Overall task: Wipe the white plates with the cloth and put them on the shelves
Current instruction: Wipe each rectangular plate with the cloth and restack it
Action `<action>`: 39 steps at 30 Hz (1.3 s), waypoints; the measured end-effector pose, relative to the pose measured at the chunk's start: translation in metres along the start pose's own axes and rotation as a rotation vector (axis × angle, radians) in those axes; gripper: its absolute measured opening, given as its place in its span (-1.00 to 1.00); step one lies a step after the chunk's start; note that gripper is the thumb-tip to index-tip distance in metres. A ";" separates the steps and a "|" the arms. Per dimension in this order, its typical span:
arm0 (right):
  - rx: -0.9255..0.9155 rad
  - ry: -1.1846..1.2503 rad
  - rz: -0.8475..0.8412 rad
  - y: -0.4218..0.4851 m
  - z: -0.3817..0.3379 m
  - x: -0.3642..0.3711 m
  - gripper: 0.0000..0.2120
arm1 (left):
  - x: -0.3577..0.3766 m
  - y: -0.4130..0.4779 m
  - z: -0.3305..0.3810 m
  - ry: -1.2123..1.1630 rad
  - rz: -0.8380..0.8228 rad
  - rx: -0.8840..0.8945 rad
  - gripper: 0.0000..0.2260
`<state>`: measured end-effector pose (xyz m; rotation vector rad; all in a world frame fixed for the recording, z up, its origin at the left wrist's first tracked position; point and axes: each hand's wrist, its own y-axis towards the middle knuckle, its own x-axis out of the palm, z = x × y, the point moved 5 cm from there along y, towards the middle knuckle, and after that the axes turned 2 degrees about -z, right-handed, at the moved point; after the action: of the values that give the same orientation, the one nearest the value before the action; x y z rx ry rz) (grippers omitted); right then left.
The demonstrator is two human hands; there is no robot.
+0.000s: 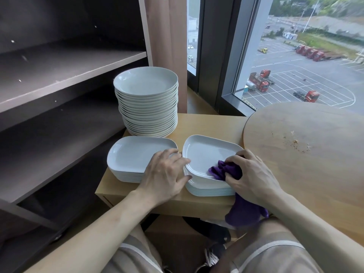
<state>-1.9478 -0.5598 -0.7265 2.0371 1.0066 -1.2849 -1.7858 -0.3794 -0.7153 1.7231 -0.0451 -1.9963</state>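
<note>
Just in front of the tall stack of round plates (146, 107), the right hand (254, 174) rubs the purple cloth (226, 170), fingers clamped on it, into the top plate (204, 152) of a low pile. The left hand (165, 174), fingers spread, steadies that plate's rim. Left of the stack, the shelves (69, 69) show no plates. Early going, I'd say, with every pile left to do.

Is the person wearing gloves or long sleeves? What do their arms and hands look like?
No gloves, and no sleeves in view. The left arm and right arm are bare all the way to the picture's edge. The left hand and right hand are bare too, with no ring, watch or bracelet showing.
</note>
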 end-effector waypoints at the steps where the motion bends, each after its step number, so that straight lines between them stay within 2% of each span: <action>1: -0.012 0.013 0.004 -0.001 -0.002 0.000 -0.67 | -0.002 0.001 0.000 0.009 0.017 -0.004 -0.57; 5: -0.102 0.072 0.021 -0.005 -0.016 0.003 -0.68 | -0.015 0.004 -0.005 0.042 0.155 -0.031 -0.60; 9: -0.173 0.076 0.042 -0.010 -0.027 0.008 -0.70 | -0.027 0.004 -0.019 0.049 0.164 -0.102 -0.60; 14: -0.193 0.030 0.023 -0.009 -0.024 0.010 -0.69 | -0.039 -0.004 -0.053 -0.074 0.063 -0.317 -0.55; 18: -0.178 0.027 0.024 -0.008 -0.020 0.008 -0.70 | -0.043 -0.013 -0.078 -0.080 -0.021 -0.445 -0.51; 23: -0.161 0.013 0.016 -0.006 -0.020 0.010 -0.69 | -0.044 -0.017 -0.093 -0.025 -0.135 -0.513 -0.51; 31: -0.098 0.030 0.009 -0.003 -0.013 0.010 -0.68 | -0.038 -0.024 -0.100 0.075 -0.290 -0.562 -0.62; 36: -0.086 0.019 0.000 -0.002 -0.013 0.010 -0.68 | -0.035 -0.026 -0.099 0.085 -0.479 -0.602 -0.48; 39: -0.088 0.016 0.000 -0.002 -0.013 0.009 -0.68 | -0.037 -0.025 -0.096 0.166 -0.541 -0.622 -0.48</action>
<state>-1.9400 -0.5462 -0.7297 1.9835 1.0514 -1.2045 -1.7017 -0.3156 -0.7092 1.5578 1.0807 -1.8971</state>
